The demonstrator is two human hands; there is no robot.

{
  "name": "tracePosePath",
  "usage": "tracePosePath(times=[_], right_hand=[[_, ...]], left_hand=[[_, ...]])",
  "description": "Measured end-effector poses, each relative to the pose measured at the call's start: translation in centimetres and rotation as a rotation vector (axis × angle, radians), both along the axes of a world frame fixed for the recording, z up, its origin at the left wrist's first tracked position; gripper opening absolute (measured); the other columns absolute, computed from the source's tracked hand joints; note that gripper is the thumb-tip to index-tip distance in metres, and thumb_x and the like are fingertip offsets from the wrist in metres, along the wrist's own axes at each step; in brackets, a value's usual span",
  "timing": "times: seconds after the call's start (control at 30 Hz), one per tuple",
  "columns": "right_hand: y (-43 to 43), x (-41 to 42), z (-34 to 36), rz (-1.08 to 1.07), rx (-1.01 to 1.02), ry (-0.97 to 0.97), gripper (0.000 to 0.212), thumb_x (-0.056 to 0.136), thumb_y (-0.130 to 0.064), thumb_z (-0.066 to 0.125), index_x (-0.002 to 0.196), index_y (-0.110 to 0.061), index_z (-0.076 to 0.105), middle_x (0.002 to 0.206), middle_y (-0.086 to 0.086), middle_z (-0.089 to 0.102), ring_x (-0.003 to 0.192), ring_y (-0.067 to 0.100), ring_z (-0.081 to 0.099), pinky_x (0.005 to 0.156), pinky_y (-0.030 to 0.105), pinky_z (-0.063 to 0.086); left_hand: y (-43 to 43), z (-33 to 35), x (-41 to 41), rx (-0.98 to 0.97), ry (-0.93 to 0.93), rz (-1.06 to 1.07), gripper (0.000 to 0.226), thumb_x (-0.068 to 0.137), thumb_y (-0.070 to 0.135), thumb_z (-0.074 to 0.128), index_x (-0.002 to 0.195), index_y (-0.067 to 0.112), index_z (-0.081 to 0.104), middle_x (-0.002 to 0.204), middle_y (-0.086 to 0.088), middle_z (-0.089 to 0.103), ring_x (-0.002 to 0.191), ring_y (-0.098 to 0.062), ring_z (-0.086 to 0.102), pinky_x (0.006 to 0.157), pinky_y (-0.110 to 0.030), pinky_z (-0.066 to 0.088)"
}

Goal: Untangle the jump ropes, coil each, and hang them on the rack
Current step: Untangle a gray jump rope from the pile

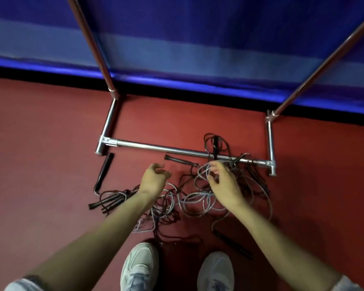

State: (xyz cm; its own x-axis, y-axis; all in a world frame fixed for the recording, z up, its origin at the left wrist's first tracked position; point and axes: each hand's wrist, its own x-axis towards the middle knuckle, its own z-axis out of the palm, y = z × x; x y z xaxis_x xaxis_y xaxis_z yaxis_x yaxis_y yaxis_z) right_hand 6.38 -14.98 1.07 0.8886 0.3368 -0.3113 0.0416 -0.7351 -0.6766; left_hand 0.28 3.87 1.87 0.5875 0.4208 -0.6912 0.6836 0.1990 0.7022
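On the red floor (40, 143), just before the rack's chrome base bar (156, 147), lies the tangle of grey and black jump ropes (189, 202). The right hand (225, 185) pinches a grey loop (201, 172) in its fingers. The left hand (152, 181) hovers with fingers curled; whether they hold cord, I cannot tell.

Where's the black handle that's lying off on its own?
In the head view, the black handle lies on the red floor at the left, just below the left foot of the rack and left of the left hand.
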Motion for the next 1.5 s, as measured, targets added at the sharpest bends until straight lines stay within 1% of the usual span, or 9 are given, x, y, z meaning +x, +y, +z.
tracePosePath(times=[0.2, 0.47, 0.6, 0.7, 0.97, 1.13, 1.3, 1.43, 1.5], right_hand=[[1.6, -2.7, -4.8, 0.192, 0.067, -0.017, 0.027, 0.09, 0.001, 0.054, 0.115, -0.005, 0.062, 0.097, 0.008, 0.066, 0.089, 0.024, 0.062, 0.084, 0.032, 0.047], [0.2, -5.3, -9.6, 0.6, -0.406, -0.039, 0.067, 0.078, -0.023, 0.073, 0.139, -0.016, 0.045, 0.135, 0.002, 0.046, 0.134, 0.024, 0.035, 0.109, 0.032, 0.029], [-0.6, -6.1, -11.3, 0.495, -0.517, -0.25, 0.034, 0.063, -0.013, 0.081, 0.096, -0.015, 0.07, 0.089, 0.004, 0.065, 0.093, 0.03, 0.061, 0.076, 0.036, 0.051], [-0.2, -4.4, -10.6, 0.302, -0.33, -0.207, 0.008, 0.083, -0.008, 0.065, 0.088, -0.01, 0.07, 0.088, 0.01, 0.064, 0.092, 0.029, 0.057, 0.076, 0.037, 0.045], [2.1, 1.4, -5.0, -0.445, 0.551, -0.03, 0.022, 0.097, -0.011, 0.054, 0.084, -0.027, 0.061, 0.072, -0.02, 0.065, 0.071, -0.002, 0.056, 0.066, 0.021, 0.046], [1.0, 0.1, -6.7, -0.167, 0.134, 0.019, 0.027, 0.093, -0.004, 0.052, 0.114, -0.016, 0.064, 0.109, 0.002, 0.065, 0.106, 0.02, 0.058, 0.091, 0.024, 0.038], [1.6, -2.1, -5.9, 0.156, -0.252, -0.041, 0.072, 0.083, 0.005, 0.052, 0.15, -0.013, 0.03, 0.15, 0.007, 0.035, 0.139, 0.026, 0.027, 0.115, 0.027, 0.018], [4.4, -3.1, -4.4, 0.176, -0.118, -0.407, 0.047, 0.077, -0.003, 0.048, 0.121, -0.006, 0.063, 0.123, 0.007, 0.062, 0.115, 0.023, 0.047, 0.099, 0.03, 0.036], [6.2, -3.5, -4.5, 0.233, 0.0, -0.372, 0.036, 0.08, -0.008, 0.044, 0.107, -0.007, 0.069, 0.109, 0.006, 0.068, 0.102, 0.024, 0.054, 0.089, 0.032, 0.042]], left_hand=[[0.9, -5.6, -1.7, -0.03, -0.05, 0.087, 0.015, 0.092, -0.005, 0.056, 0.094, 0.01, 0.058, 0.08, -0.001, 0.057, 0.073, -0.014, 0.054, 0.07, -0.026, 0.047], [-0.1, -8.8, -4.7, 0.358, 0.082, -0.627, 0.036, 0.075, 0.007, 0.077, 0.109, 0.002, 0.068, 0.107, -0.016, 0.067, 0.102, -0.027, 0.062, 0.085, -0.031, 0.043], [-0.7, -10.3, -6.4, 0.387, 0.156, -0.819, 0.071, 0.071, 0.019, 0.083, 0.134, 0.013, 0.052, 0.131, -0.016, 0.048, 0.125, -0.031, 0.044, 0.105, -0.029, 0.033], [-0.9, -10.4, -6.5, 0.385, 0.053, -0.739, 0.06, 0.074, 0.01, 0.079, 0.13, 0.009, 0.055, 0.128, -0.016, 0.049, 0.122, -0.032, 0.047, 0.103, -0.027, 0.034], [-0.7, -9.2, -4.2, 0.266, -0.146, -0.351, 0.05, 0.08, -0.008, 0.069, 0.124, 0.006, 0.05, 0.109, -0.003, 0.057, 0.093, -0.014, 0.059, 0.077, -0.007, 0.045], [-1.1, -9.6, -3.5, 0.014, -0.091, -0.213, 0.037, 0.094, -0.008, 0.05, 0.129, 0.004, 0.051, 0.112, -0.009, 0.063, 0.084, 0.002, 0.064, 0.076, -0.01, 0.048], [0.6, -9.1, -3.9, 0.54, -0.166, -0.299, 0.036, 0.089, -0.012, 0.047, 0.109, 0.007, 0.071, 0.107, -0.004, 0.067, 0.101, -0.015, 0.06, 0.084, -0.005, 0.035], [2.6, -9.0, -4.0, 0.677, -0.026, -0.311, 0.038, 0.087, -0.007, 0.047, 0.114, 0.009, 0.069, 0.103, -0.01, 0.061, 0.097, -0.031, 0.059, 0.08, -0.025, 0.038], [3.1, -10.2, -3.8, 0.628, 0.134, -0.437, 0.037, 0.093, 0.005, 0.05, 0.129, 0.007, 0.058, 0.119, -0.019, 0.062, 0.109, -0.038, 0.058, 0.089, -0.036, 0.041]])
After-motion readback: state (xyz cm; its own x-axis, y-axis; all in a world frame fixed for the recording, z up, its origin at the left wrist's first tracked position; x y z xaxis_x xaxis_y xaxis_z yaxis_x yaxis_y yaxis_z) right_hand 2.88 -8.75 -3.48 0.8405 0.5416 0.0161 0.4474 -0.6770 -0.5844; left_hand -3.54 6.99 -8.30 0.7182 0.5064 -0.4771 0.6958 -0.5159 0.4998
